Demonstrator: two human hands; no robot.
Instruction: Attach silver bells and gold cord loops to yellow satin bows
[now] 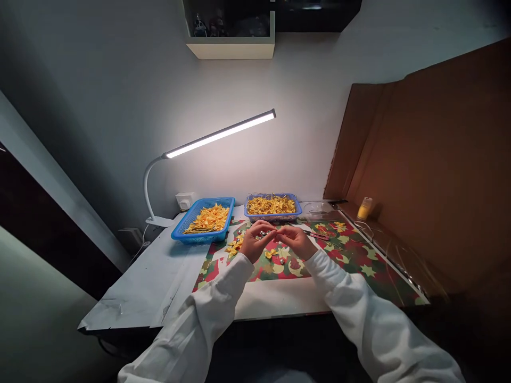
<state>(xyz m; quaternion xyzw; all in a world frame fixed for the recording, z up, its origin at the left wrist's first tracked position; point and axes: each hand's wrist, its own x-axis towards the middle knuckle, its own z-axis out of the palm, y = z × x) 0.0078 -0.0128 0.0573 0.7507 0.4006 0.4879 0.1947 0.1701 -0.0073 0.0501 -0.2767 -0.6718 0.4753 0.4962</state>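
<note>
My left hand [256, 242] and my right hand [297, 242] meet fingertip to fingertip over the patterned mat [295, 268]. Fingers on both are pinched; what they hold is too small to make out. Small shiny silver pieces show by the left fingers, and I cannot tell whether they are held or lie behind. Just below the hands lies a yellow ribbon bow [271, 254], with a small silver ball [282, 261] beside it. More yellow bows [235, 247] sit left of my left hand. A pink-handled tool [319, 235] rests beyond my right hand.
A blue basket [175, 236] of yellow ribbon bows stands at left, a bluish-purple basket [275, 216] of gold loops behind the hands. The lamp [223, 135] reaches over the table. At right, a cardboard sheet [431, 175] rises behind a small yellow-filled container [363, 210].
</note>
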